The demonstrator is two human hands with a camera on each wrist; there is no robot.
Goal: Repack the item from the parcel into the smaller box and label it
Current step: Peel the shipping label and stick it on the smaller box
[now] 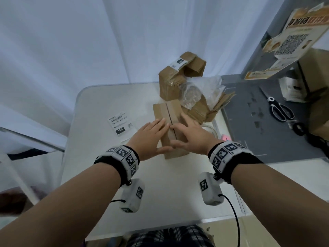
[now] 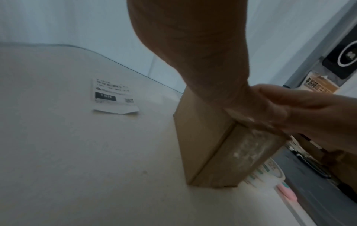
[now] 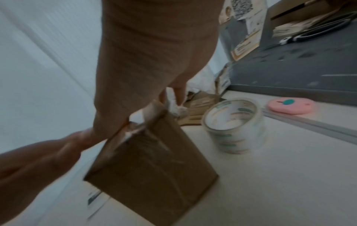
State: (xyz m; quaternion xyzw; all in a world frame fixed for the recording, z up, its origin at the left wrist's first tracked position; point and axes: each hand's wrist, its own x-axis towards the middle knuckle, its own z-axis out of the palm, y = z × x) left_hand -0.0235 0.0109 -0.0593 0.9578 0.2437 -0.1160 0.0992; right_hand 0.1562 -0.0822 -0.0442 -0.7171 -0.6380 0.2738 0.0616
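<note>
A small brown cardboard box (image 1: 169, 111) lies lengthwise in the middle of the white table (image 1: 99, 157), its top flaps meeting along a dark seam. My left hand (image 1: 151, 136) lies flat on the left flap with straight fingers, and its thumb runs along the box's near end. My right hand (image 1: 192, 134) presses flat on the right flap beside it. Shiny clear tape shows on the near end of the box (image 2: 241, 152) and on its side (image 3: 150, 168). A white shipping label (image 1: 121, 125) lies loose on the table, left of the box.
The opened larger parcel (image 1: 176, 77) stands behind, with crumpled clear plastic (image 1: 197, 93) and flattened cardboard (image 1: 210, 111) beside it. A tape roll (image 3: 233, 126) and a pink cutter (image 3: 291, 105) lie right of the box. Scissors (image 1: 279, 109) rest on the grey mat (image 1: 249, 131).
</note>
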